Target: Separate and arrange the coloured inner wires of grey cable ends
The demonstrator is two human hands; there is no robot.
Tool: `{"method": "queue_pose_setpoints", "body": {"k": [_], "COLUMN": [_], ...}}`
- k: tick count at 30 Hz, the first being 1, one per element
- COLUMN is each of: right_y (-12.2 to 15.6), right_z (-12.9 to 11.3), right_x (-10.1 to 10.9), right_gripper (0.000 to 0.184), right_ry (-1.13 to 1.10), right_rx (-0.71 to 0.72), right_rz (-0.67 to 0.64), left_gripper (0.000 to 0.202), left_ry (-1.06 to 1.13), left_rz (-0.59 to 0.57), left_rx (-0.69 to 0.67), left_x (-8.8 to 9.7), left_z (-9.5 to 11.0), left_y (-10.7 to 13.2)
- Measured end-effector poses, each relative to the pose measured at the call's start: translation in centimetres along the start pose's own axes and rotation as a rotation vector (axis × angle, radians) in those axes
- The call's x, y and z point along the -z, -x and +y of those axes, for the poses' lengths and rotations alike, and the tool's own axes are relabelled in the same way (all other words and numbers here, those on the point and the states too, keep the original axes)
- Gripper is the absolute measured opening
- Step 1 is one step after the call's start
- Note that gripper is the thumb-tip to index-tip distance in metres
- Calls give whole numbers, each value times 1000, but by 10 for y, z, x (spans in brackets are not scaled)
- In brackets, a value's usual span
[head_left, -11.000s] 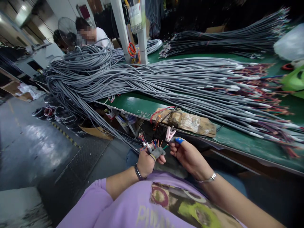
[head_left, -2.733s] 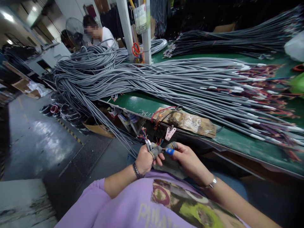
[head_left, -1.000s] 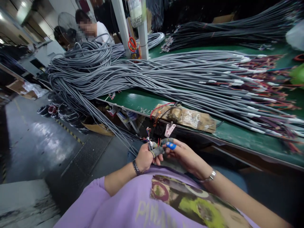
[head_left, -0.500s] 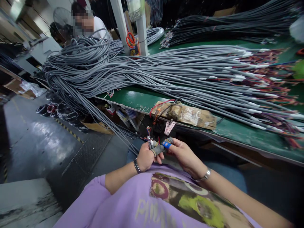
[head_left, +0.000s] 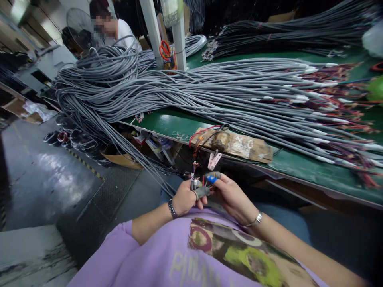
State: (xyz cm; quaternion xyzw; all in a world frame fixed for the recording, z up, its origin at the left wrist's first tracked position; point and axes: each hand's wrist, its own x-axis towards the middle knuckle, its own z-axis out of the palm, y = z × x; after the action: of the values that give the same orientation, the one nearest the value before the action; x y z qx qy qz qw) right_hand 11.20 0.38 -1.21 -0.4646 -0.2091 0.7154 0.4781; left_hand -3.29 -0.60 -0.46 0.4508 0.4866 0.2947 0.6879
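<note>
Below the bench's (head_left: 179,126) near edge, left hand (head_left: 184,199) grips a cable end (head_left: 194,184); right hand (head_left: 230,195) pinches its coloured wires (head_left: 205,180), apparently sorting.

A long green worktable (head_left: 167,124) stretches from the near right to the far left, heaped with a thick pile of grey cables (head_left: 185,89). A worn brown cardboard strip (head_left: 239,145) lies along its near edge, with a pale pink plastic clip (head_left: 213,160) hanging just below. Orange-handled scissors (head_left: 164,50) hang on a white post (head_left: 179,38) at the far side. Far left, a person in a white shirt (head_left: 121,31) sits beside a round fan (head_left: 74,24).
</note>
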Motion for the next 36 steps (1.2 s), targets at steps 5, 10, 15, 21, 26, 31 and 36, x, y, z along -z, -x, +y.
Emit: {"method": "queue_pose_setpoints", "body": {"k": [5, 10, 15, 21, 26, 31, 36], "right_y": [-4, 2, 0, -1, 1, -2, -4], "right_z": [-9, -10, -6, -5, -7, -6, -5], "right_x": [11, 5, 4, 4, 0, 1, 1], "right_gripper": [31, 37, 33, 32, 35, 32, 29], "right_ry": [-33, 171, 224, 232, 247, 282, 303], "right_rx": [-37, 5, 61, 88, 54, 82, 95], "right_rz": [-10, -99, -62, -24, -99, -71, -59], "left_gripper": [45, 45, 46, 44, 45, 45, 44], "left_ry": [33, 47, 36, 41, 42, 17, 14], "left_rz": [64, 62, 64, 100, 89, 68, 64], "left_rx": [-30, -26, -33, -49, -37, -30, -19], "left_x": [2, 1, 0, -1, -1, 0, 0], "left_z": [-4, -5, -5, -3, -5, -6, -7], "left_y": [-1, -2, -1, -1, -2, -2, -2]}}
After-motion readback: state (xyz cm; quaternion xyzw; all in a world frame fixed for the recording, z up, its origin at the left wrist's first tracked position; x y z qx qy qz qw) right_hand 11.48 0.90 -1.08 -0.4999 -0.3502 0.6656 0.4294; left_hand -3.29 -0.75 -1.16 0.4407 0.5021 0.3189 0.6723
